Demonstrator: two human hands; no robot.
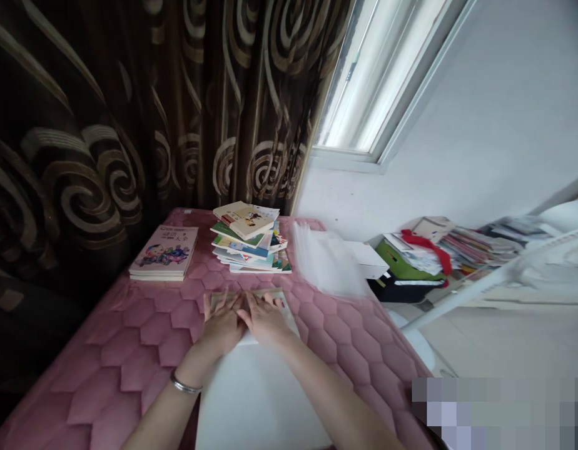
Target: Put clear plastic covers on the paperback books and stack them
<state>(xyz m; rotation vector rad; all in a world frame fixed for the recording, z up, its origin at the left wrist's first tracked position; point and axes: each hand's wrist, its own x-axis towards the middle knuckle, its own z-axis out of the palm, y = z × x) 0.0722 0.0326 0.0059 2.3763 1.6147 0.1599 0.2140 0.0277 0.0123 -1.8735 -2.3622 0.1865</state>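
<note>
My left hand (223, 322) and my right hand (265, 319) lie side by side with fingers spread, pressing flat on a pale book (288, 306). The thumb of my right hand touches or overlaps my left hand. A white, film-like sheet (261, 400) stretches from the book toward me, between my forearms. Much of the book's cover is hidden under my hands, so its print does not show. Neither hand grips anything.
Pink quilted cloth (148, 331) covers the table. Beyond my hands stand a messy pile of books (251, 240) and, at left, a neat stack of books (164, 253). Clear plastic sheets (326, 259) lie at right, beside a white fan (471, 287). A dark curtain (199, 112) hangs behind.
</note>
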